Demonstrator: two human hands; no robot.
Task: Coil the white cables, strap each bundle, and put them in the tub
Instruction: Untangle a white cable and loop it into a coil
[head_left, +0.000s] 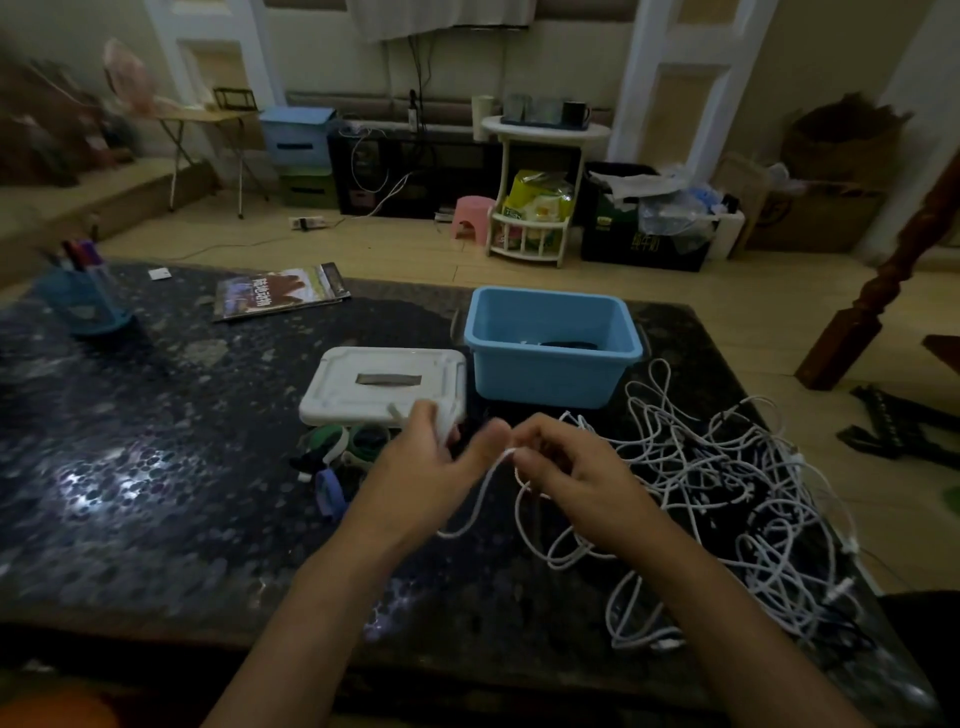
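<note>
Over the dark speckled table (156, 493) we work one white cable (480, 499): our left hand (423, 467) curls round what looks like a small coil, though blur hides it, and our right hand (566, 478) pinches the strand. It's light, limp and springy, so we should grip near the loops. More white cables (737, 493) lie tangled to the right, beside the blue tub (550, 374)

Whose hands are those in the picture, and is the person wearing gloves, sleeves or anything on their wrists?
They are the camera wearer's own two hands. The left hand and right hand are both bare: no gloves, rings, watch or bands show. The forearms are uncovered too, with no sleeve in view down to the picture's bottom edge.
</note>
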